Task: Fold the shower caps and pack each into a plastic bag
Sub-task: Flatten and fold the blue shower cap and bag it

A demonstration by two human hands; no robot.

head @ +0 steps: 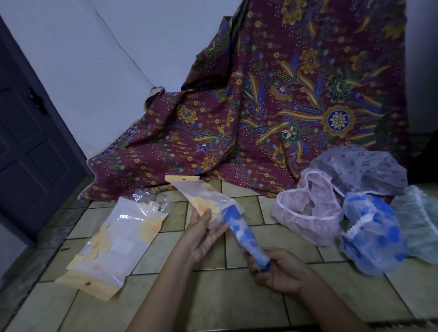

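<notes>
At the plastic bag [201, 198] mouth, my right hand [278, 270] grips the rolled shower cap [242, 232]; my left hand [203, 236] pinches the bag. Risk: roll unfurls or snags if the mouth collapses.

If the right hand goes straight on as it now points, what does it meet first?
Probably the mouth of the plastic bag in the left hand, where the rolled blue cap held by the right hand enters; depth is unclear.

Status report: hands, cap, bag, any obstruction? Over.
Left hand holds plastic bag by its mouth. Right hand grips rolled blue cap, tip at the mouth. Nothing in the way; loose caps lie right.
</notes>
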